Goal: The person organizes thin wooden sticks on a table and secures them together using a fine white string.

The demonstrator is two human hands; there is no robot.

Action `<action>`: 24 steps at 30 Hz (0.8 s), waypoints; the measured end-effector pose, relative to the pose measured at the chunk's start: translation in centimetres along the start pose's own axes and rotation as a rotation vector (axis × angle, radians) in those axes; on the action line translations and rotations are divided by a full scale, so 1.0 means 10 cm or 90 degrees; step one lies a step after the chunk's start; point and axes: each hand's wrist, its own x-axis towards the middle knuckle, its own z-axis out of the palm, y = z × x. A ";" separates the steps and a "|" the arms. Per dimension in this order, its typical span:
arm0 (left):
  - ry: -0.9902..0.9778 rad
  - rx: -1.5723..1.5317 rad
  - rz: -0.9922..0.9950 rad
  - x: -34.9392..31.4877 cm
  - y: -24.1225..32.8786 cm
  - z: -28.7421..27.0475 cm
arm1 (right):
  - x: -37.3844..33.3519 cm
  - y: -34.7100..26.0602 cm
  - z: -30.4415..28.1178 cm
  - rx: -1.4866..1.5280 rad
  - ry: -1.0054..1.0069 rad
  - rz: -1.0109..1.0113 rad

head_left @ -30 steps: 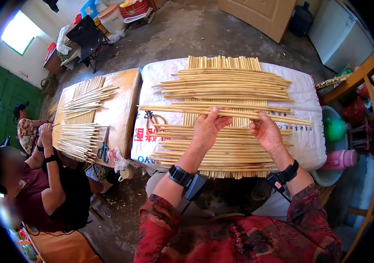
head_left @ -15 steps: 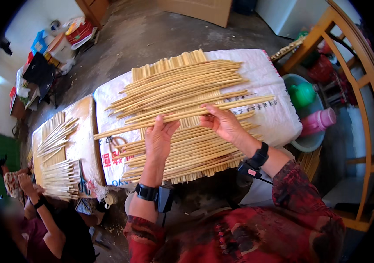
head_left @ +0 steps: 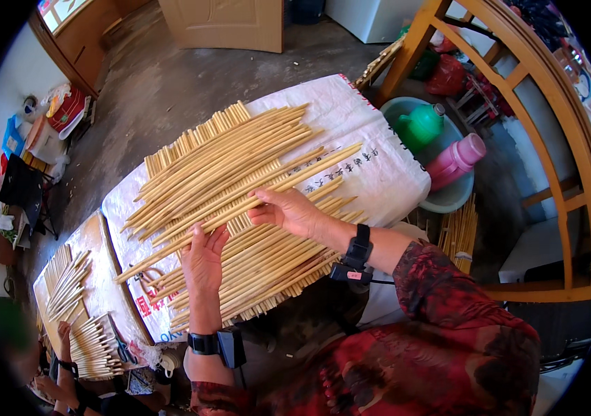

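Two bare hands work on a bed of pale bamboo sticks [head_left: 240, 201] spread over a white woven sack [head_left: 378, 166] on the tabletop, in the middle of the frame.

The left hand [head_left: 202, 260] lies flat, palm down, fingers [head_left: 205, 236] straight and close together, pressing on the sticks at lower centre. The right hand [head_left: 288, 211] has its fingers curled narrowly around one long stick [head_left: 254, 201] that runs slantwise across the pile; the fingertips are tucked under and hidden. Black bands sit on both wrists. A green jug [head_left: 420, 125] and a pink flask [head_left: 455, 159] stand in a basin [head_left: 448, 201] at right. At lower left another person's hands [head_left: 67, 347] and more sticks are cut off by the dark rim.
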 end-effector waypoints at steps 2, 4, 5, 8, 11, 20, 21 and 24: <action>0.005 -0.004 0.008 0.02 -0.02 -0.02 | 0.01 0.02 -0.02 0.001 -0.003 0.004; 0.002 -0.002 0.016 0.04 -0.02 -0.02 | 0.00 0.02 -0.03 -0.001 -0.003 0.002; 0.004 0.000 0.022 0.04 -0.02 -0.02 | 0.01 0.02 -0.02 -0.002 -0.005 0.003; -0.007 -0.006 0.031 0.03 0.00 -0.05 | 0.01 0.05 -0.01 0.005 0.002 0.017; -0.006 -0.015 0.035 0.06 -0.04 -0.04 | 0.00 0.04 -0.04 0.001 0.012 0.029; -0.022 -0.048 0.024 0.02 -0.01 0.01 | -0.03 -0.01 -0.03 -0.087 0.005 0.100; -0.023 -0.046 0.023 0.01 0.00 0.03 | -0.05 -0.05 0.01 -0.111 -0.002 0.120; -0.041 -0.040 0.038 0.03 0.01 -0.02 | -0.11 -0.16 0.12 -0.273 -0.088 0.220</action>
